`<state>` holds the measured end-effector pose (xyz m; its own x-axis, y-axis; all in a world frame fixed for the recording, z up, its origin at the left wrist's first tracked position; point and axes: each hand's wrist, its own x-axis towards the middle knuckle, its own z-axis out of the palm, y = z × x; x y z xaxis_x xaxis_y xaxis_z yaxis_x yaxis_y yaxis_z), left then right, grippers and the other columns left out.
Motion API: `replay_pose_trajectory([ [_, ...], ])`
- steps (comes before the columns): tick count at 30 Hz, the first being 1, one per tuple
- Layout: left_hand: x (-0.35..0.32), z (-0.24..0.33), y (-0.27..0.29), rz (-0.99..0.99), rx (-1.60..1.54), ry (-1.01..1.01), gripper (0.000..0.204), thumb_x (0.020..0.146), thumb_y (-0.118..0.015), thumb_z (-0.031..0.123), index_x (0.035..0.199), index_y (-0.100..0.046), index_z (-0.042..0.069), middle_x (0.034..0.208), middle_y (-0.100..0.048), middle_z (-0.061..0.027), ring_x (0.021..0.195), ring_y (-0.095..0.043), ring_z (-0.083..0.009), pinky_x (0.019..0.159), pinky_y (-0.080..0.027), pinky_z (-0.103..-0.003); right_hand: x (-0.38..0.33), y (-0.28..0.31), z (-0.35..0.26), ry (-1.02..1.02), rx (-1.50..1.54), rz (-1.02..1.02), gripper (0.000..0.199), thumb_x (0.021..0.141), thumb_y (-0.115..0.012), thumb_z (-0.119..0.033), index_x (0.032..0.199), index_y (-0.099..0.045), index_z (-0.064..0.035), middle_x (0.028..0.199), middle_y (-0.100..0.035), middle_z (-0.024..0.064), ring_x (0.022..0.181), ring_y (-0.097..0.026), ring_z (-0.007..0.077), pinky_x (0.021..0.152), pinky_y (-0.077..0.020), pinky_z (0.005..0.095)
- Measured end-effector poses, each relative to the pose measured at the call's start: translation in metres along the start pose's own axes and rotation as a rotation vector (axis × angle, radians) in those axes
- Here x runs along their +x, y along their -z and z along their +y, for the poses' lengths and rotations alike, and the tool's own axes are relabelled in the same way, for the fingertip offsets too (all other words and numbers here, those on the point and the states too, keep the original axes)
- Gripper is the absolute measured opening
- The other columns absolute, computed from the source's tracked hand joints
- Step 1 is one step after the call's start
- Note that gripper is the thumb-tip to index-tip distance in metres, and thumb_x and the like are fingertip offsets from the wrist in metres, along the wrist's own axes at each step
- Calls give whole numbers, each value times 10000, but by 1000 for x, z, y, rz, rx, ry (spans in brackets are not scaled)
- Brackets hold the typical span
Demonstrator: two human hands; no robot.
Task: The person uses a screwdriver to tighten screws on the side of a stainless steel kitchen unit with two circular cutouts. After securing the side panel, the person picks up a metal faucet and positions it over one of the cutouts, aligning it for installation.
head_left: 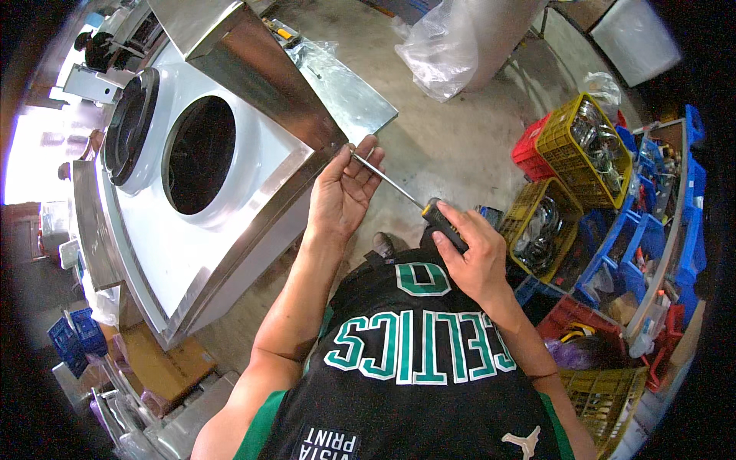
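Note:
My right hand point(477, 249) is closed round the black and yellow handle of a screwdriver point(395, 186). Its long metal shaft points up and left to the edge of a stainless steel unit point(253, 249). There my left hand point(343, 195) has its palm turned up, thumb and finger pinched beside the shaft's tip. Whatever lies between those fingertips is too small to make out. The unit has a white top with a large round dark opening point(201, 156), and a brownish steel upright panel point(268, 73) meets its near corner by my left hand.
A loose steel sheet point(345, 88) lies beyond the panel. To the right stand yellow crates point(548, 146) of metal parts and wires, with blue bins point(640, 249) behind them. Clear plastic wrap point(437, 57) sits at the back. Cardboard point(165, 368) lies at lower left.

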<state>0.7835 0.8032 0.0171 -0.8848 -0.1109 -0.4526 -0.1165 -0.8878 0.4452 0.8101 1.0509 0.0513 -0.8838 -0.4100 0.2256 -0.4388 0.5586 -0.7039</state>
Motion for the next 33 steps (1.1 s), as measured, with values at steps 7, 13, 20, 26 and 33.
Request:
replay_pose_trajectory([
  [7, 4, 2, 5, -18, -22, 12, 210, 1049, -528, 227, 1090, -652, 61, 1279, -680, -141, 1154, -667, -280, 991, -565, -454, 10, -3, -2, -13, 74, -23, 425, 878, -724, -165, 1289, -652, -84, 871, -652, 136, 754, -652, 348, 660, -521, 431],
  [13, 7, 4, 8, 15, -73, 10, 207, 1051, -526, 228, 1100, -650, 71, 1286, -680, -142, 1122, -683, -268, 965, -578, -451, 11, -1, -6, -106, 63, -86, 403, 868, -738, -143, 1252, -673, -38, 943, -696, 180, 805, -684, 344, 726, -534, 388],
  [20, 9, 7, 10, 3, -51, 2, 195, 1055, -523, 232, 1103, -640, 84, 1282, -680, -141, 1097, -689, -266, 942, -588, -438, 11, -11, -4, -123, 179, -83, 373, 910, -706, -173, 1245, -670, -12, 945, -701, 196, 829, -697, 348, 737, -538, 390],
  [26, 10, 4, 10, 33, 1, -6, 190, 1054, -533, 243, 1127, -629, 95, 1269, -684, -130, 1072, -691, -249, 924, -587, -429, 8, -23, -5, -116, 236, -35, 378, 909, -706, -189, 1253, -662, -38, 905, -684, 179, 803, -681, 361, 718, -539, 424],
  [33, 12, -5, 9, 48, -43, -42, 198, 1049, -547, 262, 1170, -629, 128, 1262, -693, -82, 1062, -693, -226, 958, -567, -437, 8, -23, -11, -80, 41, -22, 413, 887, -724, -163, 1277, -641, -56, 901, -657, 159, 792, -667, 356, 690, -529, 436],
])
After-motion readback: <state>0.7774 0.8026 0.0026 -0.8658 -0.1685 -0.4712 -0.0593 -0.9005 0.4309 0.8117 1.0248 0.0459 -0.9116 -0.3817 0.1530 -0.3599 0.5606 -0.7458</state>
